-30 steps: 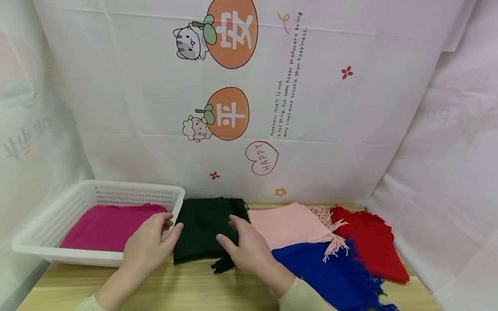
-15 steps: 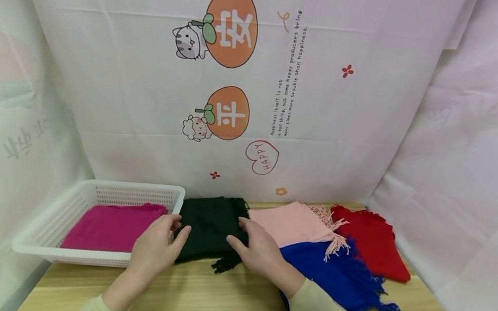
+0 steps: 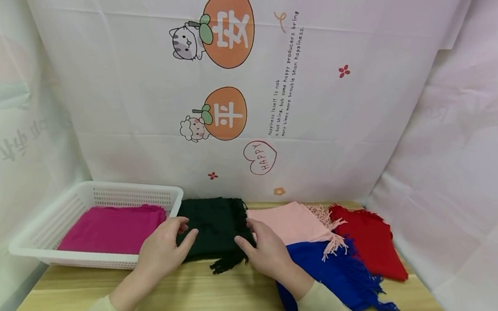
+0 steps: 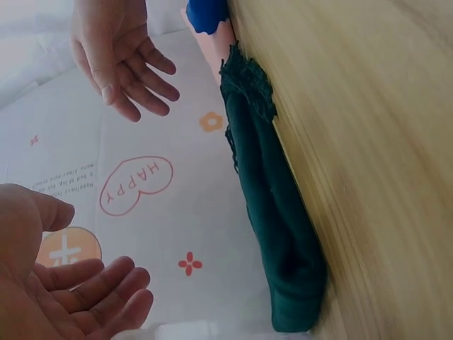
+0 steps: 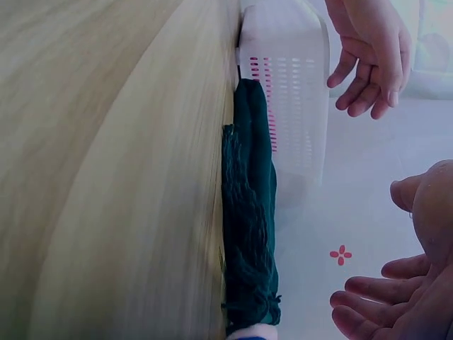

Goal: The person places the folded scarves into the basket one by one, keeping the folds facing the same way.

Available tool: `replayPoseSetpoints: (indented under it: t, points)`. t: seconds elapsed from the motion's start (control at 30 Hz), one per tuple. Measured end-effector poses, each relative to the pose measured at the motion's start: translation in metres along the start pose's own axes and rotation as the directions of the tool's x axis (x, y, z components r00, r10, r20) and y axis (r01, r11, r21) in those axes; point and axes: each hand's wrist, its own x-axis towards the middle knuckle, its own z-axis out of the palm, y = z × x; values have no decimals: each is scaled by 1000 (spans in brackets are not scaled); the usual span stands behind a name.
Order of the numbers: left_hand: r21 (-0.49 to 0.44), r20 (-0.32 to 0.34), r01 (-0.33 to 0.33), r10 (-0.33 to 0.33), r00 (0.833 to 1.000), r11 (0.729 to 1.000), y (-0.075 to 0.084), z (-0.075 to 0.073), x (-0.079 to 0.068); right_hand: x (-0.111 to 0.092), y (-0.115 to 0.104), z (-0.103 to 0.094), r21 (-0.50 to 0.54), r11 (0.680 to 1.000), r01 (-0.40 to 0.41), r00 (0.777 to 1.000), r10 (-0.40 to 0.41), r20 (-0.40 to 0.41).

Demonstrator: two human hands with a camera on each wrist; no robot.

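A folded dark green scarf (image 3: 214,229) with a fringe lies on the wooden table, just right of the white basket. Both hands hover over it with relaxed fingers, holding nothing. My left hand (image 3: 162,249) is above the scarf's left side, close to the basket's near right corner. Over its right side is my right hand (image 3: 269,248). Both wrist views show a gap between the hands and the green scarf (image 4: 272,205), which lies flat in thick folds. In the right wrist view the scarf's fringe (image 5: 244,212) hangs along the near side.
The white plastic basket (image 3: 28,247) holds a folded magenta scarf (image 3: 112,231). To the right lie a folded pink scarf (image 3: 287,224), a blue scarf (image 3: 328,278) and a red scarf (image 3: 370,244), all fringed. A printed white sheet (image 3: 321,158) stands behind the table (image 3: 218,303).
Both hands have shifted a little to the right above the green scarf, staying apart from each other. The scarves and basket lie as before.
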Motion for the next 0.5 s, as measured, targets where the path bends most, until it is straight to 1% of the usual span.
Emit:
replayPoseSetpoints:
  t: [0.13, 0.5]
  points:
    - [-3, 6, -2, 2, 1000, 1000, 1, 4, 0, -2, 7, -2, -23, 1000, -6, 1000, 6, -14]
    - [2, 45, 2, -2, 999, 1000, 7, 14, -2, -6, 21, -6, -43, 999, -28, 1000, 27, -15]
